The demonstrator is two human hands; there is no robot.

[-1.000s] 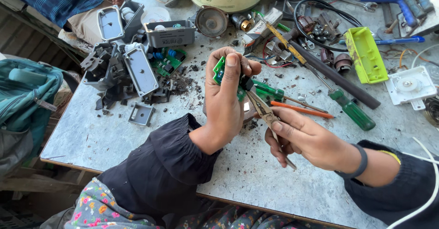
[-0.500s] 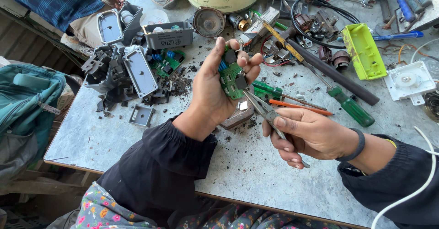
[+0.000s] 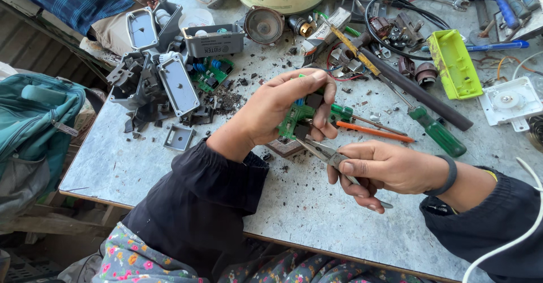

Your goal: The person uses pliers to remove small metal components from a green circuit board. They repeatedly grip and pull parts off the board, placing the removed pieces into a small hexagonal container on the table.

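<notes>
Since half a second ago the left hand (image 3: 277, 105) has tilted the green circuit board (image 3: 297, 119) lower, toward the pliers (image 3: 331, 157); fingers stay curled round its edges above the grey worktable (image 3: 169, 175). Right hand (image 3: 384, 170) is closed on the pliers' handles, tips at the board's underside. Board looks light, stiff and brittle; best gripped by bare edges, clear of its blocky black components

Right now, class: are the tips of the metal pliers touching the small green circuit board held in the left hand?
Touching. The head view shows the metal pliers in the right hand meeting the lower edge of the green circuit board.
</notes>
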